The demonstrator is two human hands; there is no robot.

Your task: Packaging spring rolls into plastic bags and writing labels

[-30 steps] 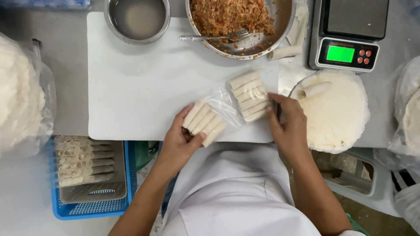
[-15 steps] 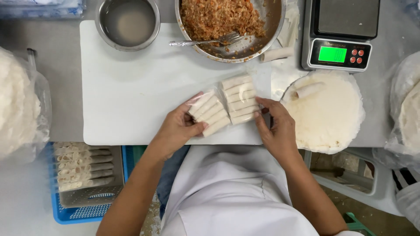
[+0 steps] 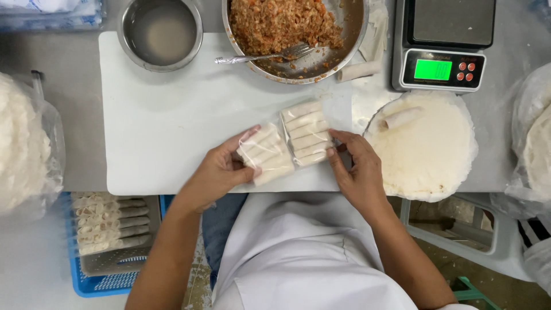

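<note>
Left hand (image 3: pixel 221 172) and right hand (image 3: pixel 359 166) on bagged spring rolls (image 3: pixel 286 142)

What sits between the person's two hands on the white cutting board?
In the head view, two clear-wrapped packs of pale spring rolls lie side by side between the left hand and right hand: one pack at the left fingers, the other at the right.

The cutting board (image 3: pixel 172 126) is plain white; the rolls (image 3: pixel 287 143) on it are pale cream inside clear, glossy plastic wrap; the round stack of wrappers (image 3: pixel 430 149) is off-white. The filling (image 3: pixel 287 23) is reddish-brown flecked with orange — its pan (image 3: pixel 350 46) dull silver, like the fork (image 3: pixel 264 56) and the small bowl (image 3: pixel 160 34) of cloudy grey liquid. The scale (image 3: pixel 445 43) is dark grey with a bright green display and red buttons; the basket (image 3: pixel 92 275) is blue; the apron (image 3: pixel 304 258) white — the tabletop (image 3: pixel 63 115) grey.
</note>
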